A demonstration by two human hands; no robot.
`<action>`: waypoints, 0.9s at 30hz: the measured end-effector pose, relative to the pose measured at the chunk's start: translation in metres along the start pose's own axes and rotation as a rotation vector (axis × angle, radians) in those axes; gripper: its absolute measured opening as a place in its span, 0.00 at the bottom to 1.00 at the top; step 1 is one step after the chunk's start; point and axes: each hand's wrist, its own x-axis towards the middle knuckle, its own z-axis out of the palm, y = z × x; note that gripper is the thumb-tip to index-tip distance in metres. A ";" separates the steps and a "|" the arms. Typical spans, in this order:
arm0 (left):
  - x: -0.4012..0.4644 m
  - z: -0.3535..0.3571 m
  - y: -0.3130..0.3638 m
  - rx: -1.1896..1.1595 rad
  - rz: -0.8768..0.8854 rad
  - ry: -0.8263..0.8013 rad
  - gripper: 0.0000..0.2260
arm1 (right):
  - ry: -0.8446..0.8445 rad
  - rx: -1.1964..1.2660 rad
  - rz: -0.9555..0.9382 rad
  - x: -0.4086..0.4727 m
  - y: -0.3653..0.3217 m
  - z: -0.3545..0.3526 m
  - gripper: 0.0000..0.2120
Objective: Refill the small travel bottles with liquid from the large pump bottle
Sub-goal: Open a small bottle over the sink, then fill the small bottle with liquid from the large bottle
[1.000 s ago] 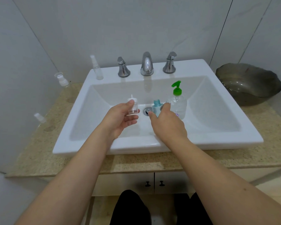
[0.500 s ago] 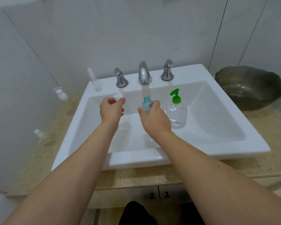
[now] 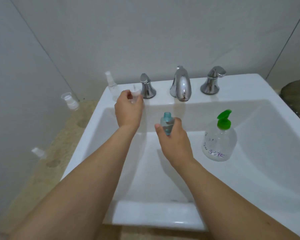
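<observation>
With the left hand (image 3: 128, 108) pinching a small clear bottle (image 3: 134, 94) at the sink ledge (image 3: 163, 101), the right hand (image 3: 173, 135) gripped an uncapped blue bottle (image 3: 167, 122) beside the pump bottle (image 3: 219, 141), seemingly awaiting refill.

- The left hand (image 3: 128, 110), gripping a small clear bottle (image 3: 134, 94), has moved from over the basin up to the back ledge beside the left tap handle (image 3: 146, 87);
- The right hand (image 3: 173, 137) has lifted the blue-tinted bottle (image 3: 167, 122) off the drain, away from the pump bottle (image 3: 219, 139)
</observation>
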 end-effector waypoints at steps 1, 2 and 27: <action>-0.001 0.002 -0.002 0.008 0.019 0.014 0.21 | -0.007 -0.021 0.006 0.001 0.001 0.000 0.21; -0.001 0.002 -0.005 0.017 0.037 0.033 0.24 | -0.019 -0.043 0.013 0.000 0.002 0.001 0.21; -0.085 -0.031 0.055 0.231 -0.003 -0.604 0.09 | -0.072 0.219 0.374 -0.038 0.041 -0.111 0.23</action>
